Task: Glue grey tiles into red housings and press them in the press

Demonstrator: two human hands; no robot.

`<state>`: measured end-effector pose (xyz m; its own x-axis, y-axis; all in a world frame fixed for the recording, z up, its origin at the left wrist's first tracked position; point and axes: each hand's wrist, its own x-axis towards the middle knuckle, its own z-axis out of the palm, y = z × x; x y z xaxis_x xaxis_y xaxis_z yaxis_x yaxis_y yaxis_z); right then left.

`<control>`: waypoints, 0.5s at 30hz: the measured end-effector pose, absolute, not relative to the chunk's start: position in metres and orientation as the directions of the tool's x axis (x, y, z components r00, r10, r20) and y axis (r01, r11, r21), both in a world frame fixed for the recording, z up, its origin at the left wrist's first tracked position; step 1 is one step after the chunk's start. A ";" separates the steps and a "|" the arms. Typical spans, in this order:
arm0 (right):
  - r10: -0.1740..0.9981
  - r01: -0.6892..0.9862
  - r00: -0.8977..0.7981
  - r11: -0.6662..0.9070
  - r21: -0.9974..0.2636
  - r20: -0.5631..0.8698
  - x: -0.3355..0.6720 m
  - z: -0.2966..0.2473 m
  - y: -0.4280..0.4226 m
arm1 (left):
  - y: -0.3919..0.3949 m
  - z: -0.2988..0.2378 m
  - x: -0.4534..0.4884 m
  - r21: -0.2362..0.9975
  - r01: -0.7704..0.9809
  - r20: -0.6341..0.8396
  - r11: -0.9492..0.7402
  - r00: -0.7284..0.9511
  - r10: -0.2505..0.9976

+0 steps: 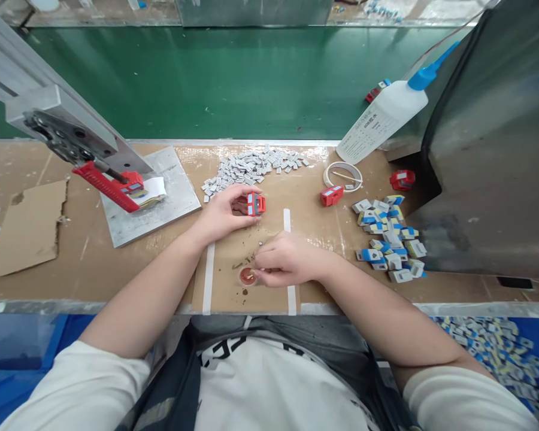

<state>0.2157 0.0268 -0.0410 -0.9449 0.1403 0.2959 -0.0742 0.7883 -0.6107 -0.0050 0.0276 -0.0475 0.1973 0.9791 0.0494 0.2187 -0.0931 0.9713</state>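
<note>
My left hand (224, 212) is closed around a small red toy vehicle (256, 205) with light blue windows, held just above the cardboard-covered bench. With its fingers pinched, my right hand (285, 260) hangs over a small round cup (247, 276) of reddish liquid. A thin stick seems to be in that pinch, its tip at the cup and most of it hidden by the fingers. Dark spots mark the cardboard around the cup. Behind my left hand lies a pile of small grey-white pieces (247, 167). Another red toy vehicle (331, 195) lies to the right.
A press with a red handle (105, 185) stands on a metal plate (161, 215) at left. At right are a tape roll (326, 178), a white bottle (379, 123) with a blue nozzle, blue-and-white blocks (391, 239) and a metal housing (498, 149). A green belt (206, 84) runs behind.
</note>
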 end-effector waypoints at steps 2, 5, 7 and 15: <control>0.132 -0.069 -0.948 0.805 -0.589 0.291 0.216 -0.042 0.026 | 0.028 -0.049 -0.005 0.981 0.184 0.019 -0.058 0.205 0.979; 0.124 -0.053 -0.952 0.833 -0.551 0.279 0.215 -0.043 0.025 | 0.028 -0.051 -0.005 0.988 0.154 -0.011 -0.021 0.208 0.978; 0.123 -0.034 -0.960 0.840 -0.541 0.251 0.216 -0.043 0.026 | 0.028 -0.051 -0.005 0.987 0.158 -0.020 -0.013 0.203 0.979; 0.790 0.653 -0.553 0.609 -0.450 0.264 0.241 -0.026 0.077 | 0.030 -0.048 -0.004 0.955 0.290 0.013 -0.064 0.174 0.985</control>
